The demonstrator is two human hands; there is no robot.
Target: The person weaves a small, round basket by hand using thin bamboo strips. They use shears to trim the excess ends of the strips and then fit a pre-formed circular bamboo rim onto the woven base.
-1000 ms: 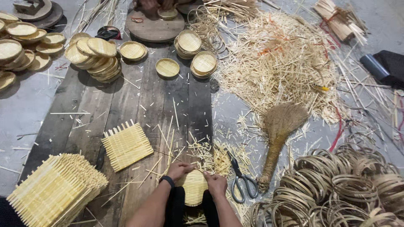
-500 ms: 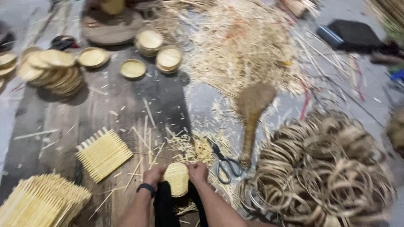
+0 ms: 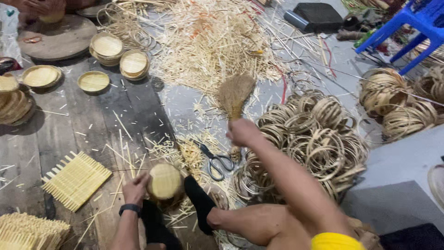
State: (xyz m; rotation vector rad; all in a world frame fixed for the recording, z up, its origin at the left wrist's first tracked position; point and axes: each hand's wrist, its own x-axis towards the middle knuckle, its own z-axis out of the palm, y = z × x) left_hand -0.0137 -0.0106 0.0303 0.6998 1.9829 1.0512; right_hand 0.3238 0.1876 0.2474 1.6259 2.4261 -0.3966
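Note:
My left hand [image 3: 135, 189] grips the left edge of a small round woven bamboo disc [image 3: 164, 180], held low over the dark wooden boards. A foot in a black sock [image 3: 199, 200] rests against the disc's right side. My right hand [image 3: 243, 132] is stretched out to the right, fingers curled and blurred, just in front of the handle of a straw hand brush [image 3: 235, 92] and beside a heap of bamboo rings [image 3: 314, 134]. Whether it holds anything is unclear. Scissors [image 3: 215, 162] lie between the two hands.
Square woven mats [image 3: 76, 178] and a stack of them [image 3: 27, 231] lie at the left. Finished round trays [image 3: 107, 47] sit at the back left near a round wooden board [image 3: 55, 37]. Loose bamboo splints [image 3: 208, 41] cover the middle; a blue chair [image 3: 407, 23] stands far right.
My right hand has left the disc and swung up and right toward the rings and brush. The left hand keeps the disc. The view has shifted right.

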